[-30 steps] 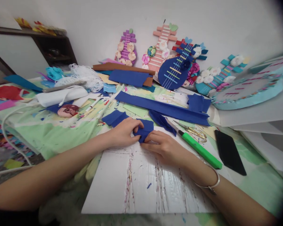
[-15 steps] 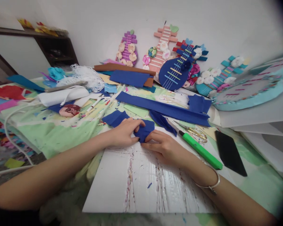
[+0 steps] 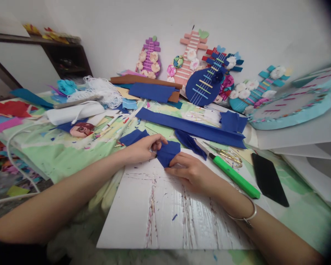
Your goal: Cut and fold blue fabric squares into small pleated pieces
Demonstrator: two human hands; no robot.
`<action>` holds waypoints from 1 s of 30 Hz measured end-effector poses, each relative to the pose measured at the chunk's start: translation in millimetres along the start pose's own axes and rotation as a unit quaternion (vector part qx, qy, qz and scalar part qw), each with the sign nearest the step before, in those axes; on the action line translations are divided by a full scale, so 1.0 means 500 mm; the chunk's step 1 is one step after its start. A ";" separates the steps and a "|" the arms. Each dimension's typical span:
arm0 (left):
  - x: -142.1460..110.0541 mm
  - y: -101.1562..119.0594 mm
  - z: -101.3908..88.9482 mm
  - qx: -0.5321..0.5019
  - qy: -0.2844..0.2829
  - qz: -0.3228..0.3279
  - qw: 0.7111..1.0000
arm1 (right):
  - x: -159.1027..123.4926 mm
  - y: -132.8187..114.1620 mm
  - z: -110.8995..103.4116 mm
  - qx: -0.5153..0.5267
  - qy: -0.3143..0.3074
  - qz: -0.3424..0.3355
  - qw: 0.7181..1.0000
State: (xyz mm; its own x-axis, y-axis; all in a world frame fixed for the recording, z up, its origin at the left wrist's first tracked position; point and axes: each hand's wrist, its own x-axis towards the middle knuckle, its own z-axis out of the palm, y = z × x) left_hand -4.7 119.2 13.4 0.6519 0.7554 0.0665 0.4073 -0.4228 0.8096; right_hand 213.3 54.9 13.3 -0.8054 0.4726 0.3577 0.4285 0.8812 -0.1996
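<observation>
A small piece of blue crepe paper [image 3: 168, 151] lies between my hands near the far edge of a scored white board [image 3: 132, 209]. My left hand [image 3: 146, 148] has its fingers curled at the paper's left edge, pinching it. On the lower right corner, my right hand [image 3: 191, 171] grips the paper between thumb and fingers. Another blue paper piece [image 3: 134, 137] sits just beyond my left hand, and a crumpled blue strip [image 3: 191, 143] lies past my right hand. A green utility knife [image 3: 234, 176] rests to the right of my right hand.
Gold-handled scissors [image 3: 230, 157] and a black phone [image 3: 269, 179] lie at the right. A long blue strip [image 3: 190, 127] crosses the table behind the board. Decorated paper instruments [image 3: 206, 84] lean on the wall. White string [image 3: 102, 92] and a white cable [image 3: 9, 147] are at the left.
My left hand has shifted slightly left and its fingers have lifted, showing more of the blue paper, which looks flatter. My right hand has stayed almost still.
</observation>
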 end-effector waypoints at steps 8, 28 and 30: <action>-0.003 -0.012 -0.002 0.015 0.109 0.023 0.994 | -0.001 0.002 -0.004 -0.012 0.005 -0.010 1.000; -0.034 0.019 0.006 0.300 0.012 0.146 0.943 | -0.004 0.002 0.000 -0.113 0.083 0.051 0.989; -0.034 0.022 0.008 0.290 0.022 0.143 0.946 | 0.000 -0.005 0.001 -0.111 0.046 0.073 0.990</action>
State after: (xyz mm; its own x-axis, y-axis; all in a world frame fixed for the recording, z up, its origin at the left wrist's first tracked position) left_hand -8.9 99.8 18.9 0.7661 0.5835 0.2695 0.5096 -0.8070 0.2985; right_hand 212.1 52.7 13.4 -0.6915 0.5854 0.4231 0.6261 0.7779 -0.0530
